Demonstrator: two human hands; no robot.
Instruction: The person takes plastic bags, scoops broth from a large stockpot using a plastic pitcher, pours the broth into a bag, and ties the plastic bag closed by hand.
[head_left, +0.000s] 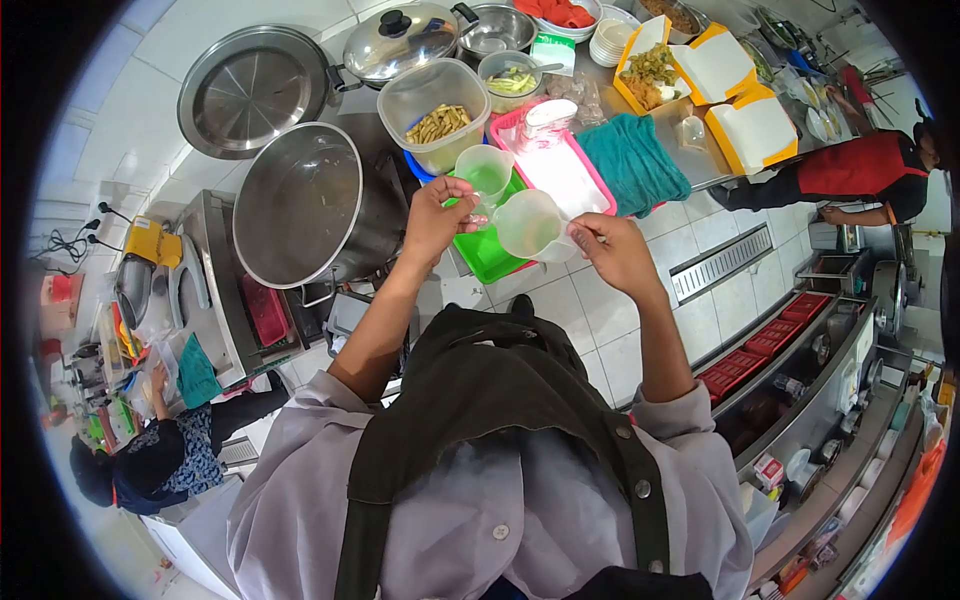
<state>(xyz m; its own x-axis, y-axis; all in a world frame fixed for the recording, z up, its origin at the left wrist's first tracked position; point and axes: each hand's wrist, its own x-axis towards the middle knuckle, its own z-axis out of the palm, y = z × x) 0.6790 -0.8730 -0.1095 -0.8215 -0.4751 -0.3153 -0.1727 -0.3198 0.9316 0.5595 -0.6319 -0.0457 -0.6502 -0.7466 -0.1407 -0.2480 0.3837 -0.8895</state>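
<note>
My right hand (606,246) grips a translucent plastic measuring jug (531,226) at its right side, over the front of a bright green tray (492,257). A second translucent cup (484,172) is just behind it, above the tray. My left hand (440,215) is closed in a pinch between the two, close to that cup; a small clear piece shows at its fingertips, too unclear to name. Behind stands a clear tub (434,106) with cut yellowish-brown food. A pink tray (575,180) lined with white is to the right.
A large deep pot (298,206) stands left, with a round metal pan (253,92) and a lidded pan (400,45) behind. A teal towel (637,163) and yellow food boxes (752,128) lie right. One person (860,168) is at right, another (165,455) at left.
</note>
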